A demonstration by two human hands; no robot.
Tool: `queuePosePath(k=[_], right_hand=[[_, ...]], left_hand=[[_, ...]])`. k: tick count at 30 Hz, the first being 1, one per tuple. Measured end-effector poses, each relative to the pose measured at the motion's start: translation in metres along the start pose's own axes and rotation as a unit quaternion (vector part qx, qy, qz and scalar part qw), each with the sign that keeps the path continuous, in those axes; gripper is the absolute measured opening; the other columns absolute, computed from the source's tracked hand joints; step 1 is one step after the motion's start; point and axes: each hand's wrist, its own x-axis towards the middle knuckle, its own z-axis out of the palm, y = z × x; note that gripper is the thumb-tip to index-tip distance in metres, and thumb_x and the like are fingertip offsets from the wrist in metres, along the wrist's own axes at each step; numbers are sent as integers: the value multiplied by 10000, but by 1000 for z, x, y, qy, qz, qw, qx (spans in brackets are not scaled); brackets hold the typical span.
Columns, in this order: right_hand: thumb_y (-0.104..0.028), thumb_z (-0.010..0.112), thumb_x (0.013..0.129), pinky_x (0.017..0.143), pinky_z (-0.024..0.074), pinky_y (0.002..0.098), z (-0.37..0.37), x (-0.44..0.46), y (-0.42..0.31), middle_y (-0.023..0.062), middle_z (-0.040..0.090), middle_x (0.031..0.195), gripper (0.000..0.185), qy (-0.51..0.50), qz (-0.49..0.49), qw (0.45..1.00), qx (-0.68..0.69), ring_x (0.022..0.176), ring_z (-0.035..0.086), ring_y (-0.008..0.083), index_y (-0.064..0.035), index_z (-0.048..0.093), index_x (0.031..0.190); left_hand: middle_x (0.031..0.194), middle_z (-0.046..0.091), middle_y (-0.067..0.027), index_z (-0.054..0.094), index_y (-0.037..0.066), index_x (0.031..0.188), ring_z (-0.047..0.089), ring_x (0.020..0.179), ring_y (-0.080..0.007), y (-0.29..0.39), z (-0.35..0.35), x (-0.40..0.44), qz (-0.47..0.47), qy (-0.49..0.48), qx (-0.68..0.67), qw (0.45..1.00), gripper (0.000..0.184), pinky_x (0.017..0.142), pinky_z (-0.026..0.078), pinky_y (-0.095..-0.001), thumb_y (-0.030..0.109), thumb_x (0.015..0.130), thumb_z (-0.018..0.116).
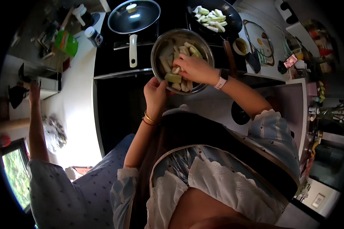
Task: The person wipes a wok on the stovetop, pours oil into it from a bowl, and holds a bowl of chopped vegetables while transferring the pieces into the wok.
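Note:
A metal bowl (155, 61) holds pale green and white vegetable pieces (173, 78). My left hand (155, 93) grips the bowl's near left rim, thumb and fingers pressed together on it. Inside the bowl, my right hand (195, 68) has its fingers bent around some pieces, with the fingertips partly hidden. Behind the bowl to the right, a dark frying pan (235, 23) on the stove holds more cut pieces (210, 19). A lidded pan (134, 19) with a cream handle stands at the back left.
A glass lid (258, 38) and a small bowl of yellowish liquid (240, 46) lie right of the stove. On the left counter (78, 95) are a jar (93, 36) and a green package (67, 43). At far left, another person's arm (36, 126) reaches toward the shelf.

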Motion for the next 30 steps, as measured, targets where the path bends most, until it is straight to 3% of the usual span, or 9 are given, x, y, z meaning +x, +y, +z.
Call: queuePosePath(k=[9, 12, 15, 17, 18, 20, 23, 26, 30], right_hand=[[-114, 606, 754, 617, 472, 367, 19, -3, 3, 106, 512, 883, 169, 48, 52, 997, -38, 732, 574, 283, -44, 525, 885], [-76, 616, 757, 604, 459, 292, -5, -3, 9, 91, 529, 824, 159, 170, 21, 977, 128, 678, 568, 202, -33, 536, 888], [-26, 599, 784, 594, 460, 251, -49, 9, 43, 43, 576, 764, 127, 228, 52, 958, 167, 663, 567, 120, -29, 566, 907], [-79, 602, 806, 594, 469, 240, -78, 21, 74, 47, 607, 804, 126, 293, 94, 947, 93, 696, 588, 125, -35, 576, 922], [-111, 597, 828, 614, 477, 250, -95, 26, 94, 69, 623, 850, 171, 280, 121, 951, 49, 719, 603, 144, -48, 589, 987], [-279, 614, 834, 735, 491, 297, -108, 37, 155, 123, 623, 1032, 440, 321, 169, 930, 51, 894, 610, 201, -57, 522, 1203], [-319, 630, 814, 788, 477, 316, -128, 21, 191, 125, 616, 1058, 520, 382, 213, 896, -68, 937, 596, 219, -31, 495, 1226], [-363, 612, 816, 823, 459, 362, -134, -13, 184, 190, 586, 1097, 545, 437, 200, 877, -20, 947, 585, 286, 11, 505, 1198], [-343, 613, 817, 805, 461, 339, -114, -62, 168, 173, 614, 1042, 491, 396, 266, 879, 13, 926, 596, 265, 19, 546, 1142]], left_hand=[[751, 608, -81, 564, -30, 841, 590, 591, -130, -8, -9, 6, -14, 6, 17, 1000, 78, 501, 508, -235, 26, 815, 517], [756, 610, -80, 566, -31, 845, 588, 584, -128, -14, -15, 10, -14, 13, -12, 1000, 84, 497, 508, -237, 31, 820, 515], [763, 612, -78, 568, -34, 857, 582, 577, -123, -13, -14, 10, -12, 17, -20, 1000, 98, 503, 509, -238, 39, 827, 510], [756, 608, -76, 567, -38, 853, 588, 586, -127, -9, -14, 9, -16, 20, -26, 999, 96, 501, 515, -234, 28, 819, 507], [748, 604, -75, 566, -43, 849, 595, 595, -130, -9, -14, 8, -20, 22, -31, 999, 94, 500, 520, -230, 17, 811, 505], [762, 609, -74, 567, -38, 868, 588, 585, -128, -8, -15, 5, -21, 15, -14, 1000, 105, 507, 515, -232, 31, 818, 505], [784, 614, -71, 567, -31, 897, 582, 574, -126, -6, -20, 1, -23, 11, -19, 999, 121, 515, 511, -233, 39, 818, 507], [790, 628, -75, 572, -22, 918, 600, 585, -133, 0, -28, -8, -34, 10, -54, 998, 135, 501, 510, -229, 38, 818, 503], [759, 631, -60, 575, -9, 921, 599, 586, -119, 19, -42, -18, -37, 8, -24, 999, 139, 500, 492, -207, 73, 829, 510]])
